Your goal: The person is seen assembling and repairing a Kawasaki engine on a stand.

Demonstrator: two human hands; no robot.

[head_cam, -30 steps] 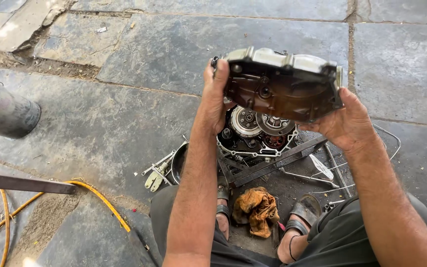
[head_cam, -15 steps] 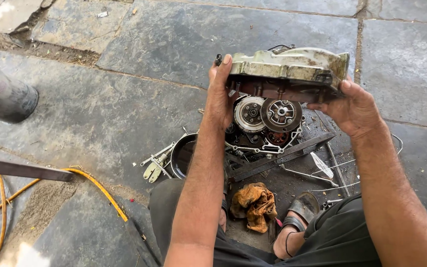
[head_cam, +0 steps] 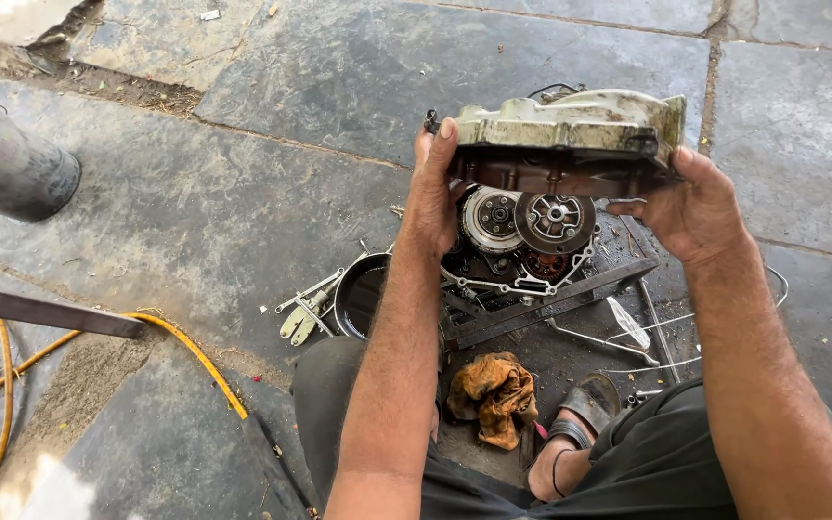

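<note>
A dirty pale metal engine cover [head_cam: 570, 135] is held flat in the air between both hands. My left hand [head_cam: 435, 193] grips its left end. My right hand [head_cam: 690, 207] grips its right end. Right below the cover sits the open engine [head_cam: 522, 241] on the stone floor, with a round clutch and gears showing.
A black bowl of dark oil [head_cam: 363, 294] stands left of the engine, with small metal tools [head_cam: 300, 313] beside it. An orange rag [head_cam: 495, 395] lies between my sandalled feet. A yellow hose [head_cam: 195, 356] runs at the left, a grey cylinder [head_cam: 12, 164] at far left.
The cover has tipped from facing me with its inside showing to lying flat. More of the clutch and gears beneath it has come into sight.
</note>
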